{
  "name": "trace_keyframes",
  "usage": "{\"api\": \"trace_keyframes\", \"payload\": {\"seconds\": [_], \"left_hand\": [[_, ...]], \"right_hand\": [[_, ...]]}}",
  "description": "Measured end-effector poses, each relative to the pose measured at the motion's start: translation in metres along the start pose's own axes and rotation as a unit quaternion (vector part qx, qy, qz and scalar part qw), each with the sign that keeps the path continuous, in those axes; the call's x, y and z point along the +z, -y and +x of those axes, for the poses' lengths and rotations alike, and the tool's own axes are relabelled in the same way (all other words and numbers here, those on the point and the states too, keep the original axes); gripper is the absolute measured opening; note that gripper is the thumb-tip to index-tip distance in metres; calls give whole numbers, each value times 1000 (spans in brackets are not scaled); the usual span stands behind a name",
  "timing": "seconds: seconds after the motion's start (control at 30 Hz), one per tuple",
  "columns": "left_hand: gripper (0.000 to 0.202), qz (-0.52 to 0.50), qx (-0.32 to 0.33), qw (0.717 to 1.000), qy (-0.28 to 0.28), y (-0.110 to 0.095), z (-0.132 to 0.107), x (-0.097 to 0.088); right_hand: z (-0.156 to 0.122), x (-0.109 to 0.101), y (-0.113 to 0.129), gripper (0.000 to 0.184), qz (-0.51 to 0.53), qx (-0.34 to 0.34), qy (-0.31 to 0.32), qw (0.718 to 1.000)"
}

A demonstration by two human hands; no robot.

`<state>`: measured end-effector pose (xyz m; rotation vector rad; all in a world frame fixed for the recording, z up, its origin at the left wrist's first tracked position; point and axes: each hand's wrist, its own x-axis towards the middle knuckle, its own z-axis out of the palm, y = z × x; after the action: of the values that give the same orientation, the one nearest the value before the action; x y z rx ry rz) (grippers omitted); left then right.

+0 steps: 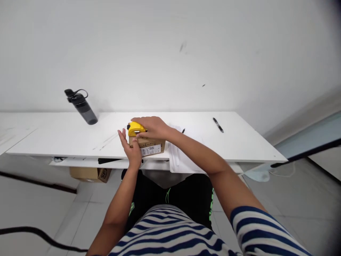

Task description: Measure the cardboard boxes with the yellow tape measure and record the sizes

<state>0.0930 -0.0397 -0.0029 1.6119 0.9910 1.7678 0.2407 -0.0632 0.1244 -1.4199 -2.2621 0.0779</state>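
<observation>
My right hand [154, 127] is closed around a yellow tape measure [136, 129] with black parts, held at the top left of a small brown cardboard box [145, 142]. The box sits on the white table [66, 138] near its front edge, with a white printed label and dark handwriting on it. At the box's left end is my left hand [132, 151], fingers stretched out and apart, its thumb against the box. Whether any tape blade is drawn out cannot be made out.
A dark water bottle [84, 108] stands at the back left. White papers [183, 156] lie right of the box, partly under my right forearm, with a pen tip [183, 131] showing. Another black pen [218, 125] lies farther right. Below is a cardboard box [85, 173].
</observation>
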Motion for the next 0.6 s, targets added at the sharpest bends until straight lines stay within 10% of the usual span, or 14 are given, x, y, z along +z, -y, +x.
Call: {"api": "trace_keyframes", "payload": {"seconds": [0.23,0.47,0.6], "left_hand": [[42,43,79,996,-2,23,35,39],[27,27,79,996,7,32,50,54],[25,-7,81,997,4,40,63,57]], "right_hand": [[-26,12,-36,58,201,251,-171,931],[14,22,-63,62,58,328,-176,927],[-20,25,-104,59,77,318,-285,901]]}}
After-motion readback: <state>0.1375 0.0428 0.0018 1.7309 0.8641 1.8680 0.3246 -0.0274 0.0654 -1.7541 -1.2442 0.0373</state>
